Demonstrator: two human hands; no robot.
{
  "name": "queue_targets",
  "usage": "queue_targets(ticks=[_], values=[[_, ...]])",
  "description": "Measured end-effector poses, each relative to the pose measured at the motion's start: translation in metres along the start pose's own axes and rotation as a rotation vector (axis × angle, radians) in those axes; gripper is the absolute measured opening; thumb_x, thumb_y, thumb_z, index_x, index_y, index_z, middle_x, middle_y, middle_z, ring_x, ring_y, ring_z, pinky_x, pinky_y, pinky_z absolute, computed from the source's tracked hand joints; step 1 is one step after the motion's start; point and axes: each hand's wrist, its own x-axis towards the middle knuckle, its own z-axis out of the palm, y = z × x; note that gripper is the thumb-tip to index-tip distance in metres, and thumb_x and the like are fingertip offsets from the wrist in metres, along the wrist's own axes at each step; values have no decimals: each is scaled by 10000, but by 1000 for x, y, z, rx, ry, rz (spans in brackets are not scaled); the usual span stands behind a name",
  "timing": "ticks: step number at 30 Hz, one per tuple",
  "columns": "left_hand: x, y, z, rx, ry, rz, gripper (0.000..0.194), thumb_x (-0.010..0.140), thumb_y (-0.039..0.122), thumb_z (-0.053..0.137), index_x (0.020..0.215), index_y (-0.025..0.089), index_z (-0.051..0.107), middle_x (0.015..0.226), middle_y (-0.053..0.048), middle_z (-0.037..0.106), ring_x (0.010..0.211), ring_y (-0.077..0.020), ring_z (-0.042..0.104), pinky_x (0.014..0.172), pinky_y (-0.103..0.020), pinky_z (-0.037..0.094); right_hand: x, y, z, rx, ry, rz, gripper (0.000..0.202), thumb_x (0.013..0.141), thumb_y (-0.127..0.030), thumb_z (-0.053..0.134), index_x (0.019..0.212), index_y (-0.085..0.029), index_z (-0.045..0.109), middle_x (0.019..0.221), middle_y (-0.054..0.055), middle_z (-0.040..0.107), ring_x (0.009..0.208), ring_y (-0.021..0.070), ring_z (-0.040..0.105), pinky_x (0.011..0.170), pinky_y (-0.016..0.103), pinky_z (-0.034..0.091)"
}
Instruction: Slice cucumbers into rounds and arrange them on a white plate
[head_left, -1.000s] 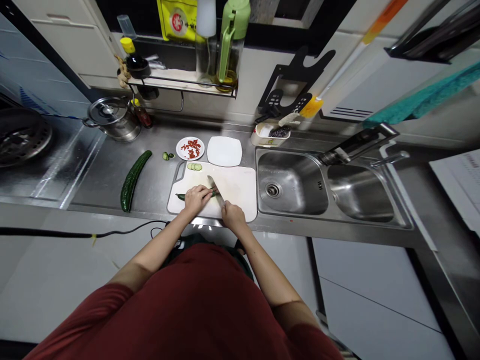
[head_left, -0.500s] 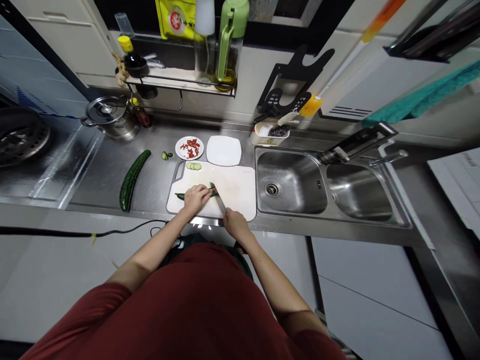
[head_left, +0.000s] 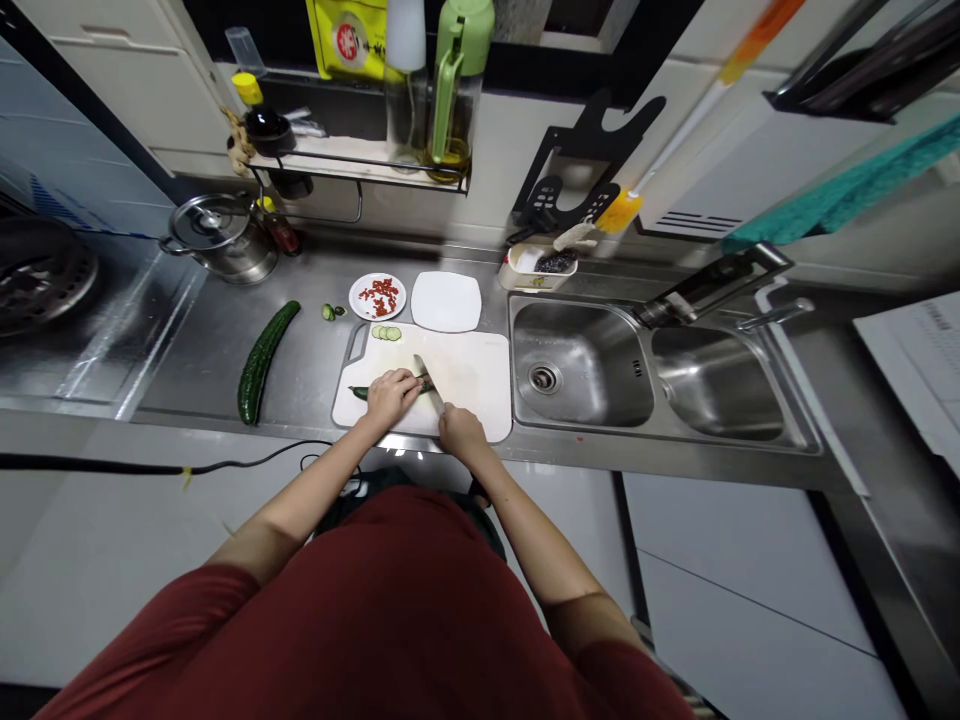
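Flat on the steel counter lies a white cutting board [head_left: 480, 385]. My left hand [head_left: 393, 396] is closed over a dark green cucumber piece [head_left: 359, 392], pressing it to the board; its tail end shows left of the hand. In my right hand [head_left: 461, 432] is the handle of a kitchen knife [head_left: 429, 382], the fingers wrapped round it. The blade slants across the cucumber's right end, close to my left fingertips. Several pale cucumber slices [head_left: 386, 333] lie at the board's upper left. Whether the blade is through the cucumber is too small to tell.
A whole cucumber [head_left: 268, 362] and cucumber ends [head_left: 328, 312] lie left of the board. Behind it stand a plate of chopped red pieces [head_left: 361, 308] and a white square plate [head_left: 447, 302]. The double sink [head_left: 585, 410] is at the right, a steel pot [head_left: 225, 250] at back left.
The knife has shifted slightly left and away from me, its tip now further past the cucumber. My right hand moved with it; my left hand keeps its hold.
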Motion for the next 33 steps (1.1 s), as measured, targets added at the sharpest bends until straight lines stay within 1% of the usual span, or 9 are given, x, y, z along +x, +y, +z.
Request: queue_targets(ticks=[7, 11, 14, 19, 22, 27, 33], values=[[-1, 1, 1, 9, 5, 3, 280, 923, 394, 448, 934, 272, 700, 988, -41, 646, 892, -182, 545, 739, -319, 384, 18, -9, 1, -4, 26, -20, 251, 935, -181, 348, 1095, -124, 532, 1027, 145, 659, 970, 234, 628, 808, 309, 449], [-2, 1, 1, 19, 16, 15, 282, 924, 394, 446, 938, 271, 699, 991, -41, 647, 887, -183, 545, 737, -322, 384, 21, -11, 2, -5, 47, -19, 245, 936, -189, 352, 1086, -126, 536, 1020, 140, 661, 963, 234, 631, 796, 302, 452], [-2, 1, 2, 27, 25, 22, 285, 926, 396, 442, 926, 270, 698, 994, -38, 649, 881, -184, 544, 734, -322, 379, 14, -9, 3, -3, 34, 2, 237, 932, -190, 365, 1074, -126, 543, 1000, 141, 669, 948, 240, 638, 777, 302, 454], [-2, 0, 2, 21, 30, 22, 282, 929, 393, 438, 928, 272, 692, 994, -24, 654, 875, -179, 543, 723, -319, 377, -8, -2, 6, -10, 1, 31, 252, 924, -165, 355, 1055, -117, 565, 966, 146, 679, 910, 253, 652, 742, 309, 459], [-2, 0, 3, 12, 29, 24, 285, 931, 394, 433, 941, 274, 692, 1002, -24, 653, 881, -177, 542, 727, -318, 378, -13, 0, 7, -9, 4, 29, 254, 924, -172, 362, 1056, -110, 570, 970, 151, 677, 914, 257, 651, 741, 313, 461], [-2, 0, 2, 5, 22, 20, 297, 933, 391, 427, 935, 266, 697, 999, -37, 649, 880, -179, 542, 733, -318, 381, -2, -3, 8, 1, -6, 27, 248, 914, -166, 373, 1057, -119, 570, 983, 151, 676, 927, 258, 648, 755, 320, 464], [-2, 1, 1, 1, 10, 15, 292, 930, 386, 432, 963, 270, 698, 1010, -42, 645, 902, -182, 540, 748, -315, 385, 15, -7, 10, -10, 21, 1, 248, 916, -177, 372, 1067, -118, 560, 1004, 153, 670, 945, 249, 642, 783, 316, 466]])
